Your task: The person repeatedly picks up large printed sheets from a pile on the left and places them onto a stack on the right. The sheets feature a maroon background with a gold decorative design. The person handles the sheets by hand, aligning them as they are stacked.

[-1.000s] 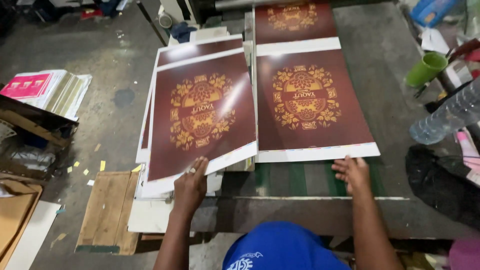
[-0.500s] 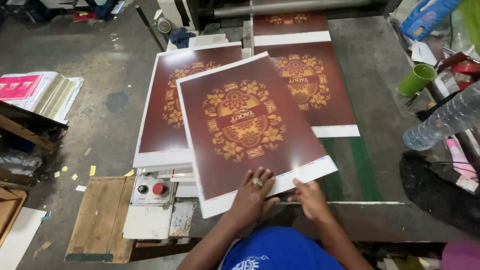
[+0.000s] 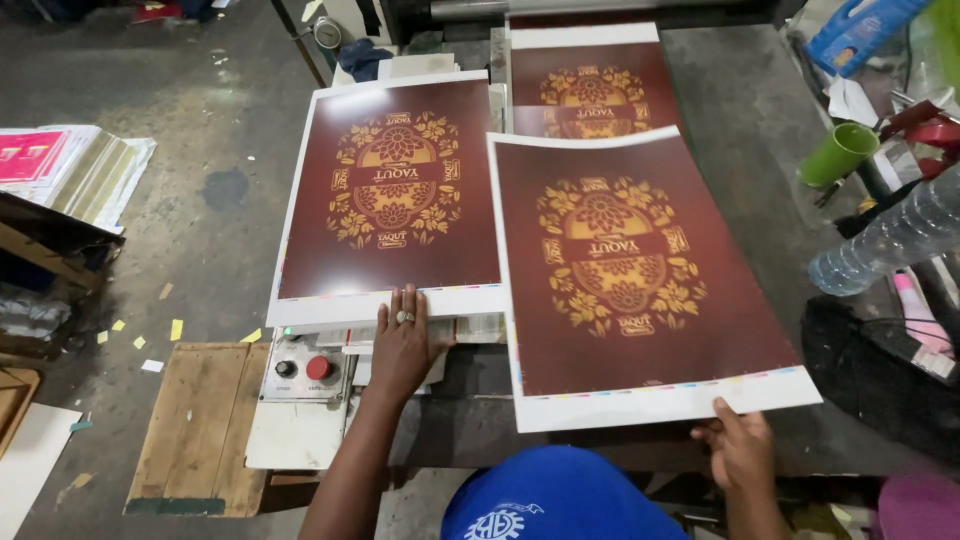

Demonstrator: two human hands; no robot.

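The right hand [image 3: 742, 452] holds the near right corner of a printed sheet [image 3: 640, 275], and the sheet runs away from those fingers, up and to the left across the desk [image 3: 745, 120]. Its long axis points away from the person, tilted a little so the far edge leans left. The thumb lies on top of the white margin; the other fingers are under the paper, so how tightly they pinch cannot be told. This hand is plainly the nearer one to that sheet; the left hand does not touch it.

The left hand [image 3: 402, 340] lies flat, fingers spread slightly, on the near white margin of the stack [image 3: 392, 195] of like sheets just to the left. A ring shows on one finger. The stack sits squarer to the person, beside and partly under the left edge of the held sheet.

The held sheet is glossy dark maroon with a gold floral oval in the middle, a white border and a thin strip of colour marks along the near edge. A third sheet [image 3: 590, 75] lies farther back, partly covered. A control box [image 3: 305, 368] with a red button sits below the left hand; a green cup [image 3: 838, 152] and a clear bottle [image 3: 890, 240] stand to the right.
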